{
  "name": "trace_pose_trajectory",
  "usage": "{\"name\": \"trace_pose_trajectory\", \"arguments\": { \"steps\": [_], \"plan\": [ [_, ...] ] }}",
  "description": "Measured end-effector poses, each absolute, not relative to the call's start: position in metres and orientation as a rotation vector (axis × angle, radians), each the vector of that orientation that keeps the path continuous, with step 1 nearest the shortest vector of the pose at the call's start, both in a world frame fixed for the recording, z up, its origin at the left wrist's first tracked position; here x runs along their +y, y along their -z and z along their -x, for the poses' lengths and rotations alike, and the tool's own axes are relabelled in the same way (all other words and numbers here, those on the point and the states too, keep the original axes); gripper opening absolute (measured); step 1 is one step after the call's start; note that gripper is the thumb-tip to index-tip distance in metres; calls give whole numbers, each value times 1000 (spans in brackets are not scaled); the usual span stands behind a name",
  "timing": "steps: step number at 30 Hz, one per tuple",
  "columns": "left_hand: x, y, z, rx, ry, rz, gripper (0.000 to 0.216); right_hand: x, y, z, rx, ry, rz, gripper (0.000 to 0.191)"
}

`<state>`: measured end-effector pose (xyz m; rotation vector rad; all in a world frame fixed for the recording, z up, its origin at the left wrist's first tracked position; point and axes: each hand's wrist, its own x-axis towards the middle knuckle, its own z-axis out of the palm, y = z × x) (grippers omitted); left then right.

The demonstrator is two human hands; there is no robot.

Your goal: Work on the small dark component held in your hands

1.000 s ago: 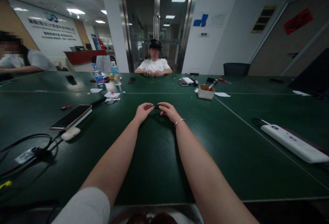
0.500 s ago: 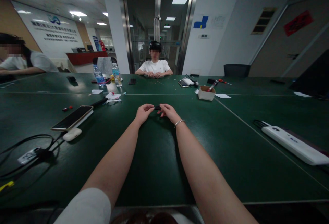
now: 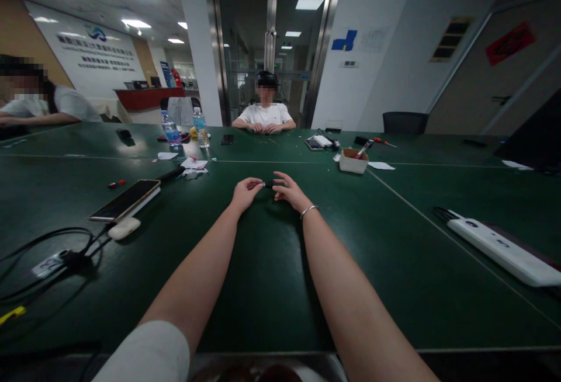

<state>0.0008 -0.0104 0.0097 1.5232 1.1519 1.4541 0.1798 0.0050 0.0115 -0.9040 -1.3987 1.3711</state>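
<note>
A small black object (image 3: 269, 184) with a pale, silvery end is held a little above the green table, its exact kind too small to make out. My left hand (image 3: 246, 193) pinches the silvery end between thumb and forefinger. At the black end is my right hand (image 3: 289, 191), wearing a silver bracelet (image 3: 309, 211); its fingers are spread apart around that end. Whether a fingertip of the right hand touches the object, I cannot tell.
On the green table (image 3: 263, 288), a phone (image 3: 127, 200), a white case (image 3: 124, 229) and cables (image 3: 74, 260) lie left. Right are a small box (image 3: 353, 161) and a white power strip (image 3: 499, 247). Bottles (image 3: 200, 128) stand farther back. A person (image 3: 266, 114) sits opposite.
The fingers of my right hand have opened away from the black object, the forefinger lifting up. My left hand keeps its pinch in nearly the same place.
</note>
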Motion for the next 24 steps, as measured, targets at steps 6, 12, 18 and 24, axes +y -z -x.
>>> {"name": "trace_pose_trajectory", "arguments": {
  "steps": [6,12,18,24],
  "plan": [
    [-10,-10,0,1155,-1453,-1516,17,5,-12,-181,-1439,-1382,881,47],
    [-9,-8,1,1153,-1446,-1520,17,4,-13,-181,-1381,-1381,1000,26],
    [-10,-9,0,1174,-1469,-1516,17,2,-15,-181,-1325,-1409,931,46],
    [-8,-6,2,1164,-1465,-1544,17,2,-16,-180,-1379,-1393,909,38]
  ]
}}
